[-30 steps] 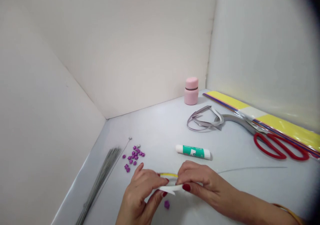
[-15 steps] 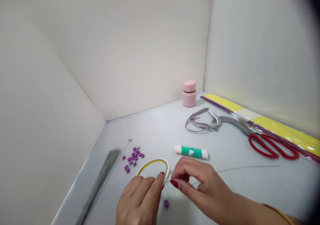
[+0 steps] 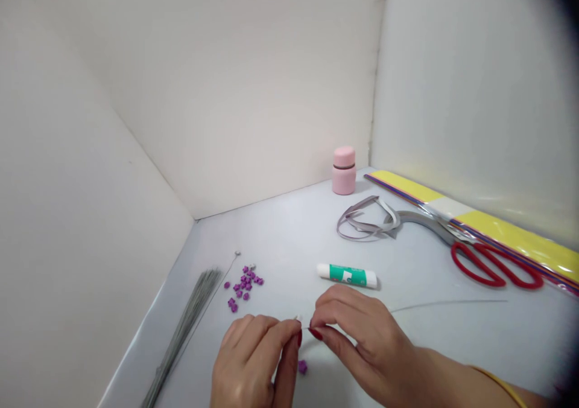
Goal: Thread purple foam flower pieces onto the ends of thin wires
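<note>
Work looks unfinished: left hand (image 3: pixel 259 355) and right hand (image 3: pixel 364 343) pinch a thin pale strand (image 3: pixel 305 328), bottom middle; small purple star-shaped beads (image 3: pixel 248 286) lie loose.

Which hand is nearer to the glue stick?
The right hand: it is just on the near side of the glue stick. The left hand is farther away, nearer the viewer and to the stick's left.

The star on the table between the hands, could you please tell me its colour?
The star is purple; it shows in the head view.
</note>
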A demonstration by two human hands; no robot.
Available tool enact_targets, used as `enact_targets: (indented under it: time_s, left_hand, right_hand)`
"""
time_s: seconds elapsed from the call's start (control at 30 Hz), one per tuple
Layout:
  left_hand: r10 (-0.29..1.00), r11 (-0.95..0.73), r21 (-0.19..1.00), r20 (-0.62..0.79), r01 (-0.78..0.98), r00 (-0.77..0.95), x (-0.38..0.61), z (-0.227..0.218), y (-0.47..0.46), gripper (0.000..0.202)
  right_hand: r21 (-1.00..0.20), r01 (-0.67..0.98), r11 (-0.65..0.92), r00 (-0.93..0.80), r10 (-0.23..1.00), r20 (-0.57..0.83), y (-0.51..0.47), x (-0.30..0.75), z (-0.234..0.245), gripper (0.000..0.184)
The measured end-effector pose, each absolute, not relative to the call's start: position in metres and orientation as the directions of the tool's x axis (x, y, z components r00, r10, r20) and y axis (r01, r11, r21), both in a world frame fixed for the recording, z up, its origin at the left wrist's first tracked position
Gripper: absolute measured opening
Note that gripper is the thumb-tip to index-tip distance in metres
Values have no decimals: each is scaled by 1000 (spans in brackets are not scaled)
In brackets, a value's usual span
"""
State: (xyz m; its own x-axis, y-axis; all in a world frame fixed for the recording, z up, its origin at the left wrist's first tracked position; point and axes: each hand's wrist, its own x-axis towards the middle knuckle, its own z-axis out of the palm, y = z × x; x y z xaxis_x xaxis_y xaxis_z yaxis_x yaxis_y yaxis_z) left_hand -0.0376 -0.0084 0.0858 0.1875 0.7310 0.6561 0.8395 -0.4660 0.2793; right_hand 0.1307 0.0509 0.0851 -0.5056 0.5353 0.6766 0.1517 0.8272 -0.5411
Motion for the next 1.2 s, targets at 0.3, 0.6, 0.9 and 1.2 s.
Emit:
enact_targets:
  time_s: [0.3, 0.6, 0.9, 1.2]
  left_hand:
    - [706, -412, 192, 685, 891, 179, -30, 95, -13, 14]
    - [725, -398, 88, 640, 913, 254, -42, 99, -18, 13]
    - [710, -392, 123, 671, 912, 215, -31, 100, -20, 14]
    - [751, -380, 244, 644, 892, 144, -27, 100, -24, 17]
  right_hand:
    - [-553, 145, 820, -448, 553, 703, 47, 131, 86, 18]
    - [-582, 179, 793, -375, 602, 705, 48, 133, 87, 13]
    - [-446, 182, 876, -484, 475, 735, 45, 129, 93, 16]
    - [-149, 221, 964, -499, 243, 832, 45, 127, 90, 19]
